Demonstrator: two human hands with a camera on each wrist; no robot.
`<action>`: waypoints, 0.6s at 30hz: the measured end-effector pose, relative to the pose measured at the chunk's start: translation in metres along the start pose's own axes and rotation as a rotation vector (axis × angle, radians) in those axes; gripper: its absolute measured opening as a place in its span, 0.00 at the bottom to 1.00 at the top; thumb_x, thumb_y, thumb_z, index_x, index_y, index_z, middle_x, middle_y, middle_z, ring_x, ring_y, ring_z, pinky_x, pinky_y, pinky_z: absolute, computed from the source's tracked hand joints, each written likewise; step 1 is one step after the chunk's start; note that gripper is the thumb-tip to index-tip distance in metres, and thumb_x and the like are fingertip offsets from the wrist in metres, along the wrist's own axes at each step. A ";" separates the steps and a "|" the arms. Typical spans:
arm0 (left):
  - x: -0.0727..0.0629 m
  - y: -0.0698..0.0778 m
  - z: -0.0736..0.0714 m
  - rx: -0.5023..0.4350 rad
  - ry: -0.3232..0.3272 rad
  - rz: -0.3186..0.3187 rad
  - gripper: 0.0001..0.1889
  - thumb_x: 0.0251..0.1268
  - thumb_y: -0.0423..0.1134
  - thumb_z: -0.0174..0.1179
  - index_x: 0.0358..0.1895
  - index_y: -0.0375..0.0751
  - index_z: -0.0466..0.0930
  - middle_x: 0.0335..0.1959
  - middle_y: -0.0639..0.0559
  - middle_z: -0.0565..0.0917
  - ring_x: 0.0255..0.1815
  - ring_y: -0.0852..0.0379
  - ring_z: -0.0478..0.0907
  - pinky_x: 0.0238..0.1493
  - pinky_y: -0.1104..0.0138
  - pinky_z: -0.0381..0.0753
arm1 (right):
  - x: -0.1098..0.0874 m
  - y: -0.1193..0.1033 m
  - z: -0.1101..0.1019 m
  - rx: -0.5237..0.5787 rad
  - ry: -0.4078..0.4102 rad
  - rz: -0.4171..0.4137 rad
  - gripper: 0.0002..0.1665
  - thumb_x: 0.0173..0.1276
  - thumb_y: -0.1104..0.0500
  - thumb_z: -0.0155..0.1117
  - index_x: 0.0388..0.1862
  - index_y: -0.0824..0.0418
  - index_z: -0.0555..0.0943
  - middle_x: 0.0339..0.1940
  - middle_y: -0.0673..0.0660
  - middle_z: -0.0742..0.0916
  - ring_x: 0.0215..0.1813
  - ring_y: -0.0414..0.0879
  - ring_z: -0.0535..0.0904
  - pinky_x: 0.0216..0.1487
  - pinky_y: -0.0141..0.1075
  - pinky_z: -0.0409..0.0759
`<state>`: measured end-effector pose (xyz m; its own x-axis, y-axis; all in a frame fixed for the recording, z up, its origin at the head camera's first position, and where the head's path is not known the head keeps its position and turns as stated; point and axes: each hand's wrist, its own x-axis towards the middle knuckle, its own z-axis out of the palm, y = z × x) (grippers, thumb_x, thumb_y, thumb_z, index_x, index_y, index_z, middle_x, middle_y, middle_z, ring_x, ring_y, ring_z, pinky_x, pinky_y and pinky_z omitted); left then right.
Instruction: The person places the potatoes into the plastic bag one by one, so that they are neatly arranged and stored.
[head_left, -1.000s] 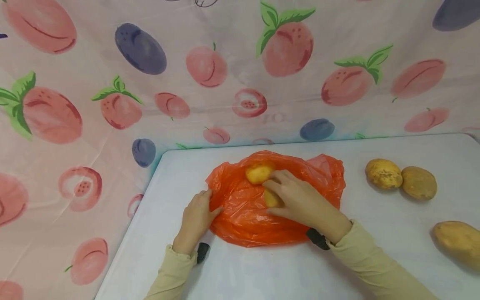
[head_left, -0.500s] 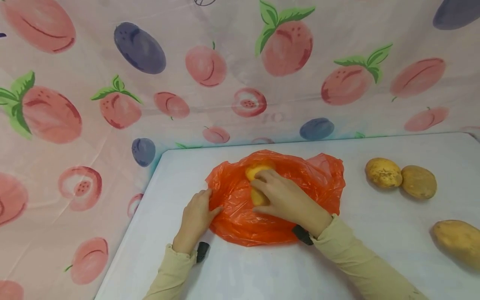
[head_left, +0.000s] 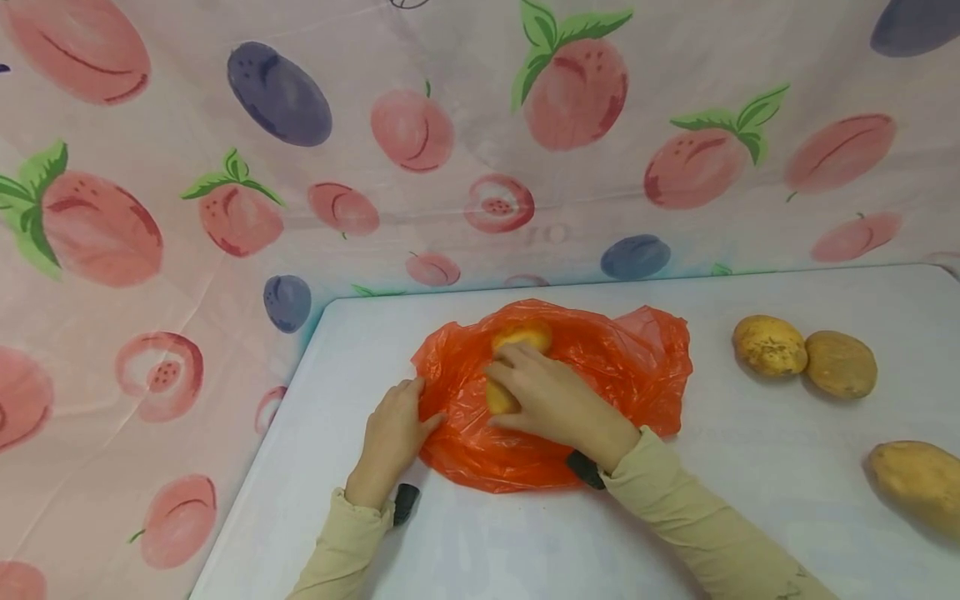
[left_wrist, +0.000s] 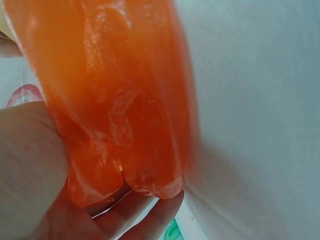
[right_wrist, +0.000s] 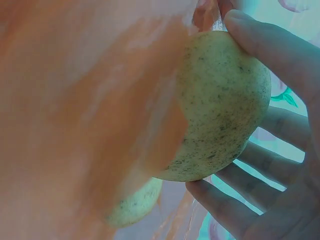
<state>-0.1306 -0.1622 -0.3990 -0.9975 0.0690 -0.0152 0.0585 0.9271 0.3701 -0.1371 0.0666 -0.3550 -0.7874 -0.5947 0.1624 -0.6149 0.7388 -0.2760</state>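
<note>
A crumpled orange-red plastic bag (head_left: 630, 367) lies spread on the table, its mouth facing up. My left hand (head_left: 392, 435) holds the bag's left edge, thumb inside and fingers curled behind the film (left_wrist: 120, 100), as the left wrist view shows. Over the middle of the bag, my right hand (head_left: 555, 404) grips a potato (head_left: 501, 398). In the right wrist view this speckled potato (right_wrist: 225, 105) sits between thumb and fingertips, partly covered by a fold of film. Just beyond it, a second potato (head_left: 528, 333) rests inside the bag, partly hidden by the right hand.
Two potatoes, one yellow (head_left: 770, 346) and one browner (head_left: 841, 365), lie touching at the right of the white table (head_left: 480, 550). Nearer me, a larger potato (head_left: 918, 487) is at the right edge. A fruit-printed cloth (head_left: 450, 67) hangs behind and to the left.
My right hand has moved left across the bag, carrying its potato closer to the left hand. The left hand keeps its place on the bag's edge.
</note>
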 end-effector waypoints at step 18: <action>0.000 -0.001 0.000 0.007 0.023 0.029 0.32 0.57 0.43 0.73 0.64 0.35 0.73 0.52 0.42 0.82 0.51 0.45 0.78 0.53 0.51 0.83 | 0.020 -0.006 0.016 -0.034 0.031 -0.058 0.33 0.58 0.42 0.76 0.57 0.59 0.82 0.58 0.58 0.80 0.61 0.51 0.75 0.61 0.43 0.81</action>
<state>-0.1307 -0.1629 -0.3992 -0.9960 0.0875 0.0166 0.0876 0.9274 0.3637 -0.1486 0.0455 -0.3650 -0.7508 -0.6272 0.2070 -0.6605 0.7138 -0.2328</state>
